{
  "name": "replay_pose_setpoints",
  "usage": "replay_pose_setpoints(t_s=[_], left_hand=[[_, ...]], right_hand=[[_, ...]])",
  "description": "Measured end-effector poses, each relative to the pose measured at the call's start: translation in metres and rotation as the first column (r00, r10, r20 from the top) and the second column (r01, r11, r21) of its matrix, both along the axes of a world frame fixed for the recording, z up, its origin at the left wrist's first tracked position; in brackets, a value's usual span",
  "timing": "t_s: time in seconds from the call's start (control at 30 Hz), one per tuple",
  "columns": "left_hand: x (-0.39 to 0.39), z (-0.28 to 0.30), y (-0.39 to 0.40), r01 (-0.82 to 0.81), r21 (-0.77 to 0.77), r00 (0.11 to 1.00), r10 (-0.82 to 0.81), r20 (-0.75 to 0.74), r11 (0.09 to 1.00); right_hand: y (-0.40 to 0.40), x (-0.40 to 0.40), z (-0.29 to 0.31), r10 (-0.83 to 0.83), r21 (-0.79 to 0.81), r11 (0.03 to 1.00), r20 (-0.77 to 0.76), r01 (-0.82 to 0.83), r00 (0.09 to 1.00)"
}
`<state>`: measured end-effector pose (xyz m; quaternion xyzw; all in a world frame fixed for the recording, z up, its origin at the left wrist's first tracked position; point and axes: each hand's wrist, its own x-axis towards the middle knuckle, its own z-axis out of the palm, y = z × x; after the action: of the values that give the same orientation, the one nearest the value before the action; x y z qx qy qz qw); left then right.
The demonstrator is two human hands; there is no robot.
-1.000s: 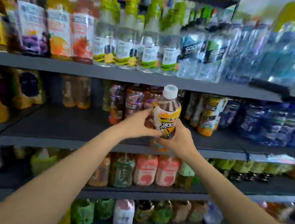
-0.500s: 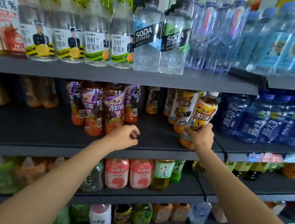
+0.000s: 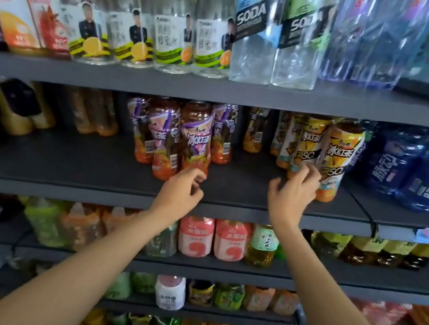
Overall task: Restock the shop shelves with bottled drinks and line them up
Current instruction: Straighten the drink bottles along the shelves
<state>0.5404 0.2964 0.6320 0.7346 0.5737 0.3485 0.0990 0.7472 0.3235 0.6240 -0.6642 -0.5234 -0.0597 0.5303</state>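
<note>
Since a moment ago, the right hand [image 3: 295, 189] has let go of the yellow-label tea bottle [image 3: 336, 163], now standing on the middle shelf [image 3: 72, 169] beside its row. Its fingers [image 3: 305, 173] spread loosely; the left hand [image 3: 182, 188], loosely curled, nears the purple-label bottles [image 3: 196, 138], probably to straighten them.

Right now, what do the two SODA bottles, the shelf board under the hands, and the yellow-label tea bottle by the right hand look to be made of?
SODA bottles: clear, glossy plastic by the look; the shelf behind shows through and the walls glint.
Shelf board: dark grey, matte, no reflections; probably painted metal, though the blur leaves that open.
Yellow-label tea bottle: likely translucent plastic; amber drink shows at its base below a shiny printed wrap.
</note>
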Motion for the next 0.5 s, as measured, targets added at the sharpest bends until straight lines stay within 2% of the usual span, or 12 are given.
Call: replay_pose_setpoints(t_s=[0.1, 0.17, 0.27, 0.33, 0.4, 0.5], left_hand=[[-0.036, -0.019, -0.024, -0.093, 0.069, 0.994, 0.089, 0.058, 0.993], [-0.078, -0.04, -0.051, -0.192, 0.046, 0.977, 0.186, 0.105, 0.98], [-0.146, -0.079, -0.096, -0.31, -0.128, 0.942, 0.322, 0.094, 0.942], [-0.209, -0.11, -0.141, -0.441, -0.265, 0.872, 0.479, 0.102, 0.858], [-0.274, -0.141, -0.194, -0.548, -0.336, 0.786, 0.609, 0.11, 0.767], [-0.372, -0.19, -0.276, -0.634, -0.542, 0.618, 0.783, 0.073, 0.551]], right_hand=[[-0.017, -0.071, -0.012, 0.267, 0.005, 0.963, 0.097, -0.269, 0.959], [-0.029, -0.128, -0.019, 0.429, 0.011, 0.896, 0.234, -0.444, 0.872], [-0.05, -0.204, -0.034, 0.572, -0.043, 0.79, 0.412, -0.612, 0.709], [-0.073, -0.269, -0.053, 0.655, -0.161, 0.715, 0.495, -0.68, 0.571], [-0.1, -0.332, -0.079, 0.735, -0.323, 0.639, 0.523, -0.698, 0.431], [-0.143, -0.423, -0.128, 0.857, -0.579, 0.485, 0.465, -0.655, 0.223]])
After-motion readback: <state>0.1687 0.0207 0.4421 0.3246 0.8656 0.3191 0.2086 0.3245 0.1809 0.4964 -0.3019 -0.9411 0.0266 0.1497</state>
